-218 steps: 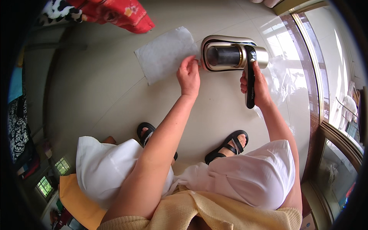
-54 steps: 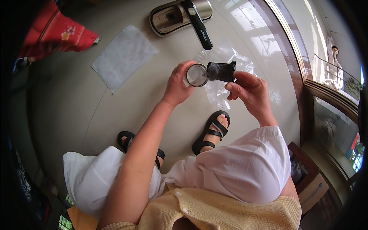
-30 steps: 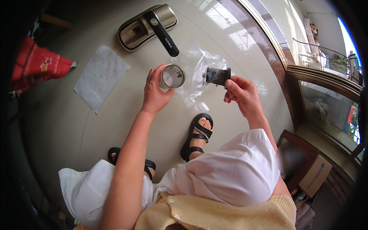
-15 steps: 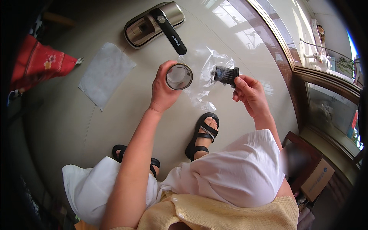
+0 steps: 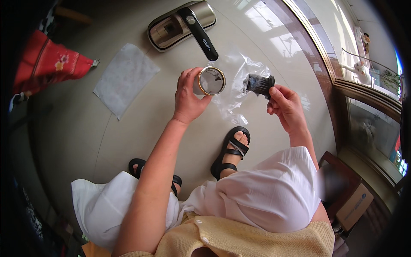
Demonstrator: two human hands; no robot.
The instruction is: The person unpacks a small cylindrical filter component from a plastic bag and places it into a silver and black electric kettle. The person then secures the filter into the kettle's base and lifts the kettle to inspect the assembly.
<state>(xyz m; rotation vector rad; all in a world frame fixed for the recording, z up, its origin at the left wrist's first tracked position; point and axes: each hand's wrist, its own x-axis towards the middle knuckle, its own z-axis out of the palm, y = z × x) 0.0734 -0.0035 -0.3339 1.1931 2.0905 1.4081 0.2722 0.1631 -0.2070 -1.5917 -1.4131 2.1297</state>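
My left hand is wrapped round a clear dust cup with a gold rim, its round mouth facing up and a dark bit visible inside. To the right, my right hand pinches the flanged end of a black ribbed vacuum filter. Grey dust clings to the filter's ribs. Between and below the two parts, a crumpled clear plastic bag lies on the tiled floor. Beyond my hands rests the gold body of a handheld vacuum cleaner with a black handle.
A white cloth or sheet lies flat on the floor to the left. Farther left is red flowered fabric beside a plug. My sandalled foot is below the bag. A glass door frame and a cardboard box stand at the right.
The dust cup has tilted in my left hand, so its gold rim and inside show more. The filter stays in my right hand. The whole view has shifted slightly.
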